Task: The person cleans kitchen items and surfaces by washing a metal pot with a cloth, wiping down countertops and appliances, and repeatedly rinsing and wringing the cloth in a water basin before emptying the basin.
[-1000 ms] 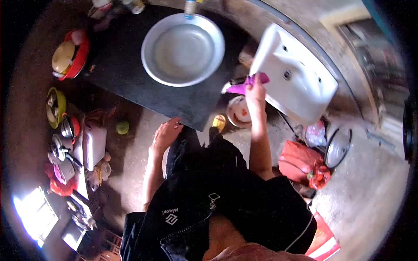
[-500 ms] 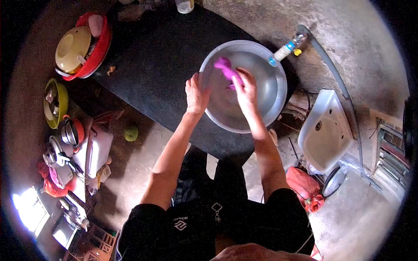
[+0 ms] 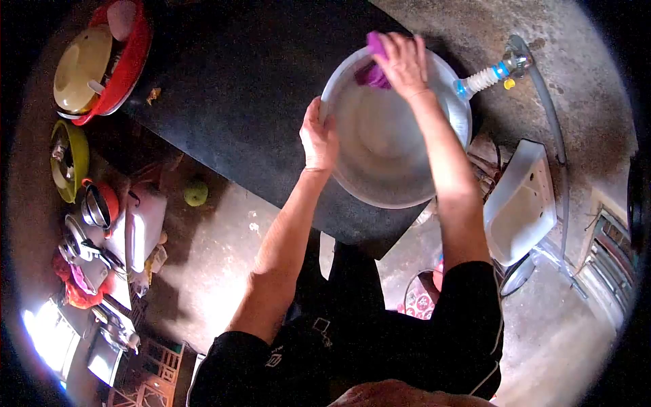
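The silvery basin (image 3: 383,152) is resting on the right part of the black table (image 3: 237,122), near its edge. At the far rim, the right hand (image 3: 408,66) is grasping a purple cloth (image 3: 375,76); the left hand (image 3: 320,141) is holding the left rim. To my eye, if the right hand is pushing too strongly, the basin could be slipping over that edge, or bumping the ribbed tube (image 3: 481,80) at its right.

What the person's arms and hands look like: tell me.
The left hand and right hand wear no gloves; both forearms are bare. Left sleeve and right sleeve are short and black, the right with a thin white line.
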The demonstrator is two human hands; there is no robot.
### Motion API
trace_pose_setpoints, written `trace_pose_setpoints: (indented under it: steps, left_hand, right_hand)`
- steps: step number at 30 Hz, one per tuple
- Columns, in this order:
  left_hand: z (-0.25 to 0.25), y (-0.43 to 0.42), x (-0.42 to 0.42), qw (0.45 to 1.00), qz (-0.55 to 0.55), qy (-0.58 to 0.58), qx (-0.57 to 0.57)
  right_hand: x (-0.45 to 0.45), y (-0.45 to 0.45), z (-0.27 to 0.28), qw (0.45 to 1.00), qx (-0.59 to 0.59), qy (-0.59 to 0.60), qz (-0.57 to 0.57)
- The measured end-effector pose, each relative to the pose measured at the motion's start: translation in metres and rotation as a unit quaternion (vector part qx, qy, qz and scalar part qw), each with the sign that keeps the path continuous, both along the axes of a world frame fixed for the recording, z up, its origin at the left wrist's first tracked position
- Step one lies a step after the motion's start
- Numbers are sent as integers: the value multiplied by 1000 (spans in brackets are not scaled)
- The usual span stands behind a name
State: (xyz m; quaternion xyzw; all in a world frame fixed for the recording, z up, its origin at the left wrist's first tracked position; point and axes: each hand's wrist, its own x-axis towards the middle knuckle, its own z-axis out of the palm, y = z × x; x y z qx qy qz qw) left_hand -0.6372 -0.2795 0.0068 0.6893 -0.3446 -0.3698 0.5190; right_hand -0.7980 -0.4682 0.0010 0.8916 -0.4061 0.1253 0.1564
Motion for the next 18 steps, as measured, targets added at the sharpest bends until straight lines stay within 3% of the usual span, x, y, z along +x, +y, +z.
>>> trace_pose_setpoints:
  steps: [3, 7, 11, 12, 13, 15, 16, 17, 18]
  left_hand:
    - [-7, 0, -1, 999, 10, 31, -16]
    - [-14, 0, -2, 998, 18, 59, -28]
    - [-23, -1, -2, 997, 47, -15, -60]
    - [-27, 0, 0, 999, 21, 17, -32]
    - [-31, -2, -1, 996, 46, -30, -75]
    - [-21, -2, -3, 996, 50, -8, -71]
    - [-15, -2, -3, 996, 55, 22, -60]
    - [-17, -2, -2, 996, 55, 19, -62]
    - [-14, -2, -2, 997, 42, 36, -54]
  right_hand:
    - [-59, -7, 5, 996, -15, 39, -83]
    - [-116, 15, 21, 975, 64, 129, -167]
    - [-158, 67, 39, 942, 129, 194, -243]
    - [-165, 85, 41, 934, 132, 197, -268]
    - [-172, 105, 39, 925, 135, 200, -294]
    - [-181, 153, 32, 921, 62, 278, -265]
    - [-167, 175, 48, 915, 114, 285, -262]
    - [-166, 194, 44, 914, 69, 346, -198]
    - [-157, 208, 43, 915, 58, 335, -218]
